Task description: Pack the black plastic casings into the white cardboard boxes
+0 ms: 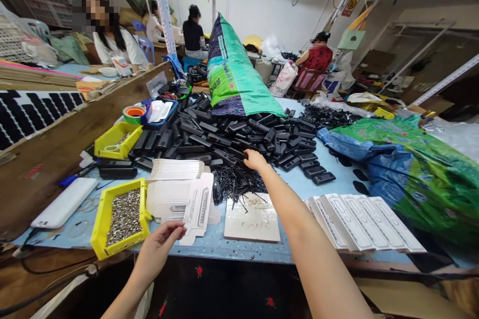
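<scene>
My left hand (160,241) pinches the lower left edge of a flat white carton (197,207) printed with a line drawing of a long object. A stack of more unfolded cartons (175,169) lies just behind it. Farther out, my right hand (255,159) has its fingers closed around the end of a long black plastic piece (237,153) at the front of a large pile of such pieces (224,129). Thin black rods (239,184) lie jumbled below that hand. Nearer to me is a white board (251,227) with small bits scattered on it.
A yellow bin (98,219) of small metal parts stands at left, near a white power bank (65,203). Another yellow bin (101,142) is behind. Folded white boxes (368,222) stand in a row at right, beside a green sack (419,169). Several people sit beyond.
</scene>
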`<state>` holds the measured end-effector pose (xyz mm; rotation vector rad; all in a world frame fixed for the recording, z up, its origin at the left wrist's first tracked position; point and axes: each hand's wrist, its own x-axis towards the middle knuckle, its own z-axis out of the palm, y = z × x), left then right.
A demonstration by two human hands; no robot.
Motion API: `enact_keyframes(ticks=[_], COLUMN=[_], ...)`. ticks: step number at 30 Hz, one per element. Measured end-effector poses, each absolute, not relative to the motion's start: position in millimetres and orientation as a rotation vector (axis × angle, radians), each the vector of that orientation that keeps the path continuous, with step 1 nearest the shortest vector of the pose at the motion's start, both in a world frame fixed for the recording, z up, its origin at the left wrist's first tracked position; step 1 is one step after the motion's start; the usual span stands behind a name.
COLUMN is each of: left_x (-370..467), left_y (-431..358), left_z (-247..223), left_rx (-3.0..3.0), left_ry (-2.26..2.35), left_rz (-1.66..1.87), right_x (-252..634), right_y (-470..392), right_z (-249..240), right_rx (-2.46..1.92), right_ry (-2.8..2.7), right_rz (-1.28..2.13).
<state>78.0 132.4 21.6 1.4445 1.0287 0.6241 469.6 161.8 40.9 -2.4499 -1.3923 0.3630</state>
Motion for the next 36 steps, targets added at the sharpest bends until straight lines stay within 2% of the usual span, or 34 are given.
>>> enact_keyframes(ticks=[5, 9, 11, 14, 17, 24, 31, 36], left_x=[99, 106, 118, 144, 164, 168, 175, 177], left_y=[123, 119, 112, 98, 84, 73, 66, 59], left_z=[28, 26, 25, 26, 30, 31, 31, 11], left_rx=[1.438, 1.285, 1.214, 1.102, 1.047, 1.055, 1.123, 1.267], left_ry=[0.915, 0.934, 0.905, 0.817, 0.771, 0.736, 0.761, 0.845], left_rz=[0.667, 0.744, 0.737, 0.662, 0.646, 0.670, 0.741, 0.755], right_x=[464, 441, 418, 370, 324, 288, 294, 290], right_y=[144, 89, 56, 20, 14, 33, 27, 31], right_z=[57, 56, 51, 52, 64, 74, 63, 44], right_rx=[-2.287, -2.071, -1.835, -1.243, -0.888, -0.801, -0.777, -0.853], right_ry=[-1.218, -1.146, -1.035, -0.617, -0.313, -0.124, 0.012, 0.046], right_rz=[0.308, 0.375, 0.482, 0.627, 0.620, 0.522, 0.510, 0.479])
